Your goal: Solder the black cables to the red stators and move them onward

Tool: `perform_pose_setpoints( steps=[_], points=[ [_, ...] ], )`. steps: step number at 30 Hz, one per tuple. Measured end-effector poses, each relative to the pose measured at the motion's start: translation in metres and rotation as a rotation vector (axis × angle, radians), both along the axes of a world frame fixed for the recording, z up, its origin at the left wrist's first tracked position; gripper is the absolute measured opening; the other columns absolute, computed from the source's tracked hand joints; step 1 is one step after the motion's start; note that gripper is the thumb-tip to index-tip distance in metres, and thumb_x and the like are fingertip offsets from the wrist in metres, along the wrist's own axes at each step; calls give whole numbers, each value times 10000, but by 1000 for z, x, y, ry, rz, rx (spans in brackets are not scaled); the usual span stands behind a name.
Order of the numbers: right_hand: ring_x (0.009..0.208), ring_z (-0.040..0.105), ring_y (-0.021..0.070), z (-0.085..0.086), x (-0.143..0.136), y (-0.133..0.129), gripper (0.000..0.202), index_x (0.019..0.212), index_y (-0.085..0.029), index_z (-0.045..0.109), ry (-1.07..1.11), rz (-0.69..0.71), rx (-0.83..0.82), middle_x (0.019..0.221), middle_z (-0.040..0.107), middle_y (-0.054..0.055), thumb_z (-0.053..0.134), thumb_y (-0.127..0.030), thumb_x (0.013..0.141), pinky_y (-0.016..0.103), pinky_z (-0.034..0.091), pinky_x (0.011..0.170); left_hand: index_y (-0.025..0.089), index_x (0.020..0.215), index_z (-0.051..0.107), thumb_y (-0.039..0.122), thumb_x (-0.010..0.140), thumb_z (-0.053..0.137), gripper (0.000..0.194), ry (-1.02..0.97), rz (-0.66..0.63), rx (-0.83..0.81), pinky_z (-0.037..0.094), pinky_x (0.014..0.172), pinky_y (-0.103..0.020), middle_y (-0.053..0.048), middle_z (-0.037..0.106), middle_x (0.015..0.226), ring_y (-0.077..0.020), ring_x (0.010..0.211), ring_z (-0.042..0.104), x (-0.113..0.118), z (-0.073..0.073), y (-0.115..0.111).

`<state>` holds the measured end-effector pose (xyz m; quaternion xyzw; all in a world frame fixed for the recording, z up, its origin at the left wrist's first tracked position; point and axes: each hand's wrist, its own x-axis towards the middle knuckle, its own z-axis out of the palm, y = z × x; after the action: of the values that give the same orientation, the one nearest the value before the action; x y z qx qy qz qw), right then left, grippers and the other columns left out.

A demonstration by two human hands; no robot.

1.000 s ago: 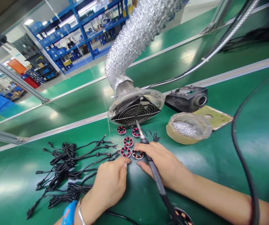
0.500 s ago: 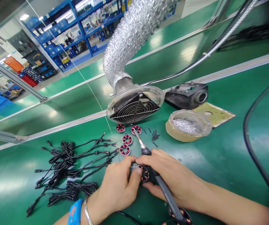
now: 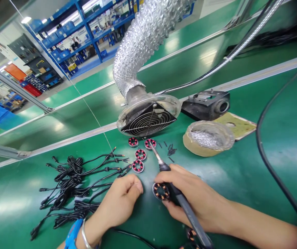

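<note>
My right hand (image 3: 190,193) grips a soldering iron (image 3: 181,200), its metal tip pointing away over the bench. Finger and thumb of the same hand also hold a small motor stator (image 3: 161,191) with copper windings. To its left, apart from the stator, my left hand (image 3: 125,193) is pinched closed. A thin solder wire (image 3: 95,118) runs down from the upper left to this hand; its end is hidden in the fingers. Several stators with red windings (image 3: 140,154) lie beyond my hands, one behind the iron's tip. More stators (image 3: 191,235) show partly under the iron's handle.
Bundled black cables (image 3: 70,186) lie on the left. A fume extractor hood (image 3: 150,119) with a foil duct (image 3: 140,45) hangs ahead. Small black tubes (image 3: 171,150), a round tub (image 3: 205,148) and a black iron stand (image 3: 207,105) are right of it. A cable (image 3: 265,152) loops at right.
My left hand has drawn back to the left, away from the stator. My right hand still holds iron and stator, and the stator is now more exposed.
</note>
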<state>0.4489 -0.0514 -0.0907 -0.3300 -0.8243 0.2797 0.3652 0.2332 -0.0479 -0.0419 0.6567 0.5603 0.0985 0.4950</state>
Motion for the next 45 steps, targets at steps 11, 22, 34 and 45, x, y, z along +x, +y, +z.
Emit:
perform_pose_setpoints(
  steps=[11,22,34,45],
  points=[
    [751,497,185,0,7,3,430,1156,-222,446,23,35,40,852,592,15,470,-36,769,308,429,683,193,663,461,485,773,625,352,-272,73,-358,164,457,-230,107,286,490,-72,467,207,12,-1,-2],
    [714,532,171,5,11,5,422,1185,-231,457,-22,133,77,814,603,8,460,-35,812,282,433,650,169,791,594,312,893,509,195,1,-22,-15,182,472,-238,86,321,506,-86,478,260,10,-5,-3],
    [743,517,202,5,13,4,406,1143,-203,494,-153,166,54,821,557,33,506,-58,764,304,415,660,162,737,593,416,828,602,269,-35,14,-211,159,462,-237,87,321,499,-78,477,241,4,-2,1],
    [741,510,200,3,13,3,339,1138,-199,485,-138,148,83,814,568,34,478,-84,819,314,427,660,153,657,596,370,735,669,242,-90,32,-353,154,446,-228,87,340,464,-66,453,238,5,5,-3]
  ],
)
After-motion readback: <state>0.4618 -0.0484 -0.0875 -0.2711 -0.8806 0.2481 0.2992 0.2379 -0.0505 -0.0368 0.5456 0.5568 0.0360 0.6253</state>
